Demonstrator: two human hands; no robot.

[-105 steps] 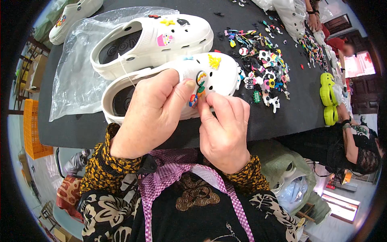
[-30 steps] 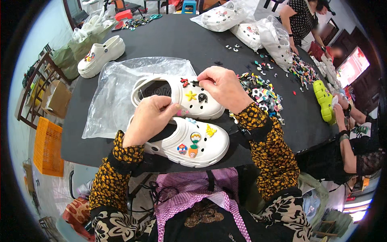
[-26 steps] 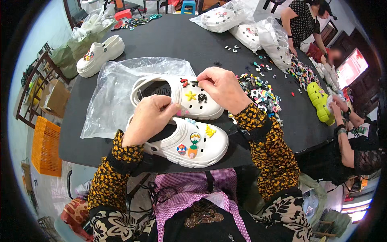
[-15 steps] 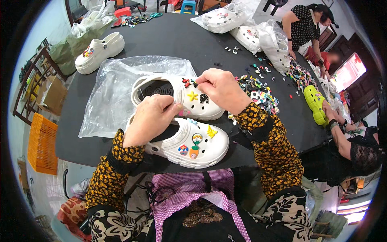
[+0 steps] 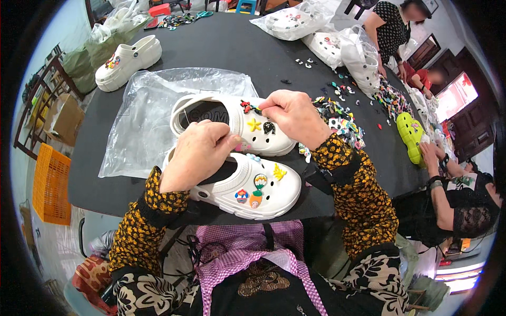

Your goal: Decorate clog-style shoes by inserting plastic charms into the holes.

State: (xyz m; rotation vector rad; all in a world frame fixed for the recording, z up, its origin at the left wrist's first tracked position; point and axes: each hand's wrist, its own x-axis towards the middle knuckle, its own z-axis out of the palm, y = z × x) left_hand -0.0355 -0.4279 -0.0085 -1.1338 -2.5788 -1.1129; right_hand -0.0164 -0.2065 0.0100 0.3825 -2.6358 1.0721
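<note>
Two white clogs lie side by side before me, toes to the right. On the far clog [image 5: 279, 146] are a yellow star charm [image 5: 254, 124], a black horseshoe-shaped charm [image 5: 269, 128], a red charm [image 5: 245, 106] and a pink one. My right hand [image 5: 296, 118] pinches a small dark charm at its upper far side, mostly hidden by the fingers. My left hand [image 5: 197, 152] is closed at the near rim of this clog, gripping it. The near clog [image 5: 287, 196] carries balloon, carrot-like and yellow charms and sits below my left hand.
A clear plastic bag [image 5: 134, 126] lies under the far clog. Loose charms [image 5: 345, 126] are heaped to the right. Another white clog [image 5: 129, 60] stands far left, bagged clogs [image 5: 295, 21] at the back. A co-worker at right handles a green clog [image 5: 410, 137]. An orange crate [image 5: 51, 184] stands left.
Both my hands keep nearly the same grip; the view has shifted slightly. At right, the co-worker's hands and arms have moved beside the green clog.
</note>
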